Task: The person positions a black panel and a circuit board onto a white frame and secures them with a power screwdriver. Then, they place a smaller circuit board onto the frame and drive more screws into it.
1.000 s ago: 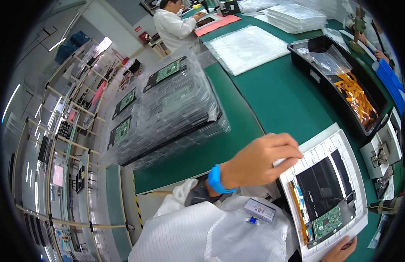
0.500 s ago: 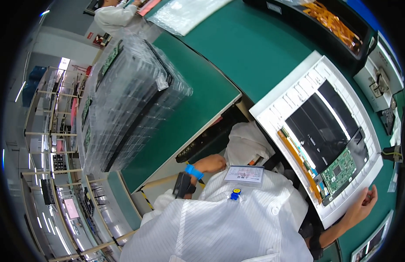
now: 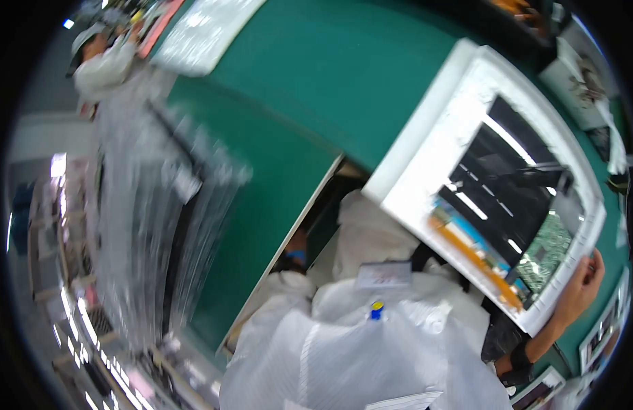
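Note:
A white foam tray [image 3: 419, 195] lies at the right, overhanging the bench's near edge. In it sits a dark, glossy display panel [image 3: 497, 184] with an orange flex strip [image 3: 477, 260] along its near-left side and a green circuit board [image 3: 545, 251] at its near-right corner. My right hand [image 3: 579, 287] is at the tray's right edge, its fingers loosely bent and apart, with nothing visible in them. Low beside the left bench's edge, my left hand [image 3: 298, 240] is in shadow above a blue wristband [image 3: 296, 257]; its fingers are hidden.
On the left bench stands a tall stack of clear plastic trays [image 3: 135, 225], blurred. Clear plastic bags [image 3: 207, 34] lie farther back, near a co-worker in white [image 3: 108, 72]. A black bin [image 3: 497, 24] and a pale equipment box [image 3: 572, 82] stand at the far right.
The whole view has shifted, blurring the left side. My left hand has gone from in front of my body to beside the bench edge, into shadow. My right hand stays at the tray's edge.

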Tool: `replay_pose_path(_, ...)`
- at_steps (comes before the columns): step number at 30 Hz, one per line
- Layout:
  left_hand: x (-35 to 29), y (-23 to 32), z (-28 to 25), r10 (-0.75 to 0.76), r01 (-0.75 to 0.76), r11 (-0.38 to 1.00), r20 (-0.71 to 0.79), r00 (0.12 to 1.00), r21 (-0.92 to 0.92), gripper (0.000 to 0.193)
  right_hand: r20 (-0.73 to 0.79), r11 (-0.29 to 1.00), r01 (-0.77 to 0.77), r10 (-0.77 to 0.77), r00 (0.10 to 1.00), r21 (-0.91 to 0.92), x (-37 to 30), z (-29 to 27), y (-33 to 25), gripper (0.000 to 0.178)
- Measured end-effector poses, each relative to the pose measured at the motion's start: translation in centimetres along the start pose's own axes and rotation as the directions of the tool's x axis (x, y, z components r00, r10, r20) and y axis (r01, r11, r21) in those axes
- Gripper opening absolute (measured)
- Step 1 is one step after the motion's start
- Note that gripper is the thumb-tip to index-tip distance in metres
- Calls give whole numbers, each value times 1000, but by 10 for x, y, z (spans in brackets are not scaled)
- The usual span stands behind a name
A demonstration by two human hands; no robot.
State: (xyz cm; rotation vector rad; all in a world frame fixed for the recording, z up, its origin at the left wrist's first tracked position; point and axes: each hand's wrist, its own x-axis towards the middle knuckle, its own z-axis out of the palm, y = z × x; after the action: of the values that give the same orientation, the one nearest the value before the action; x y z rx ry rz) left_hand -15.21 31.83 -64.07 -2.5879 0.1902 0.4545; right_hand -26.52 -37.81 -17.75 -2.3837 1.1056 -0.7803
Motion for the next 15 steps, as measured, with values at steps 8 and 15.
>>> replay_pose_path(8, 116, 348, -335, 492, -724, 685, -678, 546, -85, 30, -79, 998, 59, -56, 995, 36, -15, 48, -71, 25)
replay_pose_path(15, 51, 429, -459, 463, -935, 316, -835, 297, -158, 25, -162, 997, 73, -74, 984, -13, -20, 25, -67, 26)
